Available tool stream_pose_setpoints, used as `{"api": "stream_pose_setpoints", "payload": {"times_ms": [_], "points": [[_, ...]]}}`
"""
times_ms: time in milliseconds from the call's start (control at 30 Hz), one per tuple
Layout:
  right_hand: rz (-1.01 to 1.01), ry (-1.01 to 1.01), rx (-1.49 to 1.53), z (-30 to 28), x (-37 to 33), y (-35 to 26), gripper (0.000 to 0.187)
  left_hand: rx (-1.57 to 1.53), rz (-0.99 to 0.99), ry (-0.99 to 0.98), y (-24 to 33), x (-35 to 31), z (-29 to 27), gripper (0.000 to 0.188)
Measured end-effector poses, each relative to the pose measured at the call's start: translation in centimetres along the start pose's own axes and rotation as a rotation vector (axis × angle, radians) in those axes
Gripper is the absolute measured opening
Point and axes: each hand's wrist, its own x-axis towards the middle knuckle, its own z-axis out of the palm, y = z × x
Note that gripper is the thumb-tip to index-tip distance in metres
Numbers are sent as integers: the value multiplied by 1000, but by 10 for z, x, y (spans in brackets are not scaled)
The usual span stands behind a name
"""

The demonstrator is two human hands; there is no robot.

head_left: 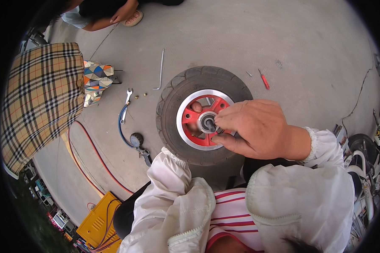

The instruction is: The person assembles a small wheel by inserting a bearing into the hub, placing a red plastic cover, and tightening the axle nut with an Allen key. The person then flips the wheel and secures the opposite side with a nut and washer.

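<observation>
A small wheel with a black tyre (176,137) and a red hub with a silver rim stands tilted in front of me. At its centre, a dark axle (210,124) sticks out through the bearing. The thumb and fingertips of my right hand (257,126) are closed around the axle's end; any small part between them is hidden. My left hand (196,107) is behind the wheel, holding it from the far side. Only bits of its fingers show through the hub openings, and the rest is covered by the wheel and my white sleeve (169,173).
Left of the wheel lie a hex key (161,69), a spanner (128,97), small brass-coloured nuts (145,94) and a pressure gauge (136,139) with a blue hose. A red screwdriver (264,81) lies right. A plaid seat (46,97), yellow case (99,219) and crouching person (124,12) are around.
</observation>
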Motion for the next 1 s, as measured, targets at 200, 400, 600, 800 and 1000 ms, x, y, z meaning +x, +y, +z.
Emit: {"api": "stream_pose_setpoints", "payload": {"times_ms": [200, 400, 600, 800, 1000], "points": [[869, 271, 125, -5, -40, 134, 25, 44, 26, 15, 11, -2, 2, 42], [817, -440, -445, 57, -134, 223, 23, 90, 48, 35, 24, -3, 4, 42], [803, -347, -550, 89, -160, 255, 18, 156, 96, 67, 47, 0, 12, 43], [880, 30, 190, 66, -55, 172, 13, 229, 137, 121, 67, -14, 22, 43], [367, -54, 843, 15, 9, 43, 20, 278, 133, 151, 72, -35, 36, 44]]}}
